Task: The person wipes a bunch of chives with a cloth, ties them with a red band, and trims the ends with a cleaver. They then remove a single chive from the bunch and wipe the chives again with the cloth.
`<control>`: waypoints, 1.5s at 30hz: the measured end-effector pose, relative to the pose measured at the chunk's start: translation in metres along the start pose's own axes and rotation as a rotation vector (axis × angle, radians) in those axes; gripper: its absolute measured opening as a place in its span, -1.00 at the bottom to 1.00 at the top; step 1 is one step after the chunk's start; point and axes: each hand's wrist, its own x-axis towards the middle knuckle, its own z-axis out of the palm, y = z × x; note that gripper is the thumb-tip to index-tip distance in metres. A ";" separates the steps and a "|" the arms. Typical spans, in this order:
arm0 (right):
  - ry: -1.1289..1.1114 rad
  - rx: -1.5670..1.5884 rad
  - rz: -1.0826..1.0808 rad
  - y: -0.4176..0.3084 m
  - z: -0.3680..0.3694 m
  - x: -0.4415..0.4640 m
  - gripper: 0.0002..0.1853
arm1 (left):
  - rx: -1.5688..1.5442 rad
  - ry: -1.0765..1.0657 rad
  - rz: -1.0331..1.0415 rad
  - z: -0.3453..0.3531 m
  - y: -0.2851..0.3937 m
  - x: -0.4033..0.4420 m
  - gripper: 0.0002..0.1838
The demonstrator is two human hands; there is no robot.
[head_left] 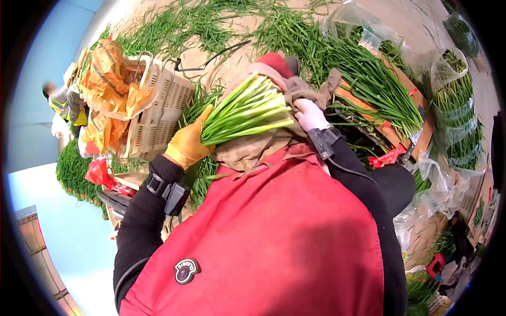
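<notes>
A bunch of garlic chives (pixel 240 113) lies across my lap, green leaves to the left and pale stem ends to the right. My left hand (pixel 191 141), in an orange-yellow glove, is closed around the leafy end. At the stem ends is my right hand (pixel 310 114) in a pale pinkish glove. Its fingers are curled against a bunched brown cloth (pixel 313 94) and appear to grip it; the fingertips are partly hidden. More brown cloth (pixel 242 152) covers my lap beneath the bunch, above my red apron (pixel 274 221).
White plastic crates (pixel 171 100) with orange mesh bags (pixel 108 79) stand at left. At right, long chives (pixel 369 79) lie on a wooden stand (pixel 424 126) with red ties. Wrapped bundles (pixel 456 116) stand beyond. Loose leaves (pixel 174 26) litter the floor. A person (pixel 63 102) is far left.
</notes>
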 end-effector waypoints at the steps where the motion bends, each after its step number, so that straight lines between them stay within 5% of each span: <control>1: -0.005 0.035 0.020 0.010 0.003 -0.001 -0.68 | -0.076 0.001 -0.003 -0.003 0.003 -0.002 -0.02; 4: 0.103 0.871 0.408 0.011 -0.007 -0.006 -0.81 | -0.557 -0.090 -0.050 -0.007 0.001 -0.008 -0.18; 7: 0.358 1.334 0.299 0.012 -0.036 -0.013 -0.73 | -0.962 -0.335 -0.324 -0.033 0.018 -0.016 -0.38; 11: 0.530 1.657 0.196 0.025 -0.058 -0.024 -0.76 | -1.238 -0.591 -0.300 -0.008 -0.003 -0.018 -0.35; 13: 0.586 1.825 0.194 0.020 -0.063 -0.028 -0.77 | -1.459 -0.636 -0.363 0.016 -0.012 -0.015 -0.53; 15: 0.510 1.926 0.148 -0.010 -0.076 -0.041 -0.79 | -1.522 -0.690 -0.384 0.032 -0.032 -0.013 -0.51; 17: 0.100 1.858 -0.053 -0.026 -0.085 -0.038 -0.81 | -1.563 -0.744 -0.337 0.036 -0.037 -0.007 -0.38; 19: 0.197 1.286 0.021 -0.091 -0.086 -0.030 -0.77 | -1.541 -0.740 -0.412 0.033 -0.030 -0.005 -0.39; 20: 0.021 1.026 0.145 -0.123 -0.093 -0.030 -0.75 | -1.528 -0.747 -0.421 0.034 -0.035 -0.004 -0.39; 23: -0.096 0.202 -0.337 -0.139 -0.059 0.005 -0.61 | -1.505 -0.698 -0.423 0.028 -0.019 -0.002 -0.35; 25: -0.248 0.019 -0.189 -0.119 -0.039 0.037 -0.58 | -1.583 -0.612 -0.525 0.031 -0.014 -0.001 -0.30; 27: -0.036 -0.175 -0.210 -0.098 -0.025 0.051 -0.60 | -1.607 -0.693 -0.513 0.033 -0.030 0.002 -0.26; 32: 0.053 0.019 -0.037 -0.033 -0.012 0.076 -0.58 | -1.634 -0.643 -0.470 0.044 -0.042 -0.009 -0.29; 34: -0.011 -0.127 0.230 -0.013 -0.021 0.062 -0.59 | -1.564 -0.568 -0.468 0.041 -0.039 -0.016 -0.30; 36: 0.194 0.331 0.319 0.024 -0.010 0.046 -0.66 | -1.713 -0.592 -0.446 0.050 -0.043 -0.023 -0.39; 39: 0.368 1.257 0.348 -0.034 -0.042 0.015 -0.77 | -1.758 -0.665 -0.407 0.052 -0.041 -0.025 -0.45; 43: -0.091 1.071 0.246 -0.094 -0.064 -0.020 -0.78 | -1.785 -0.667 -0.394 0.053 -0.040 -0.023 -0.46; 45: 0.045 0.199 -0.553 -0.104 -0.033 -0.005 -0.72 | -1.781 -0.662 -0.427 0.051 -0.036 -0.021 -0.49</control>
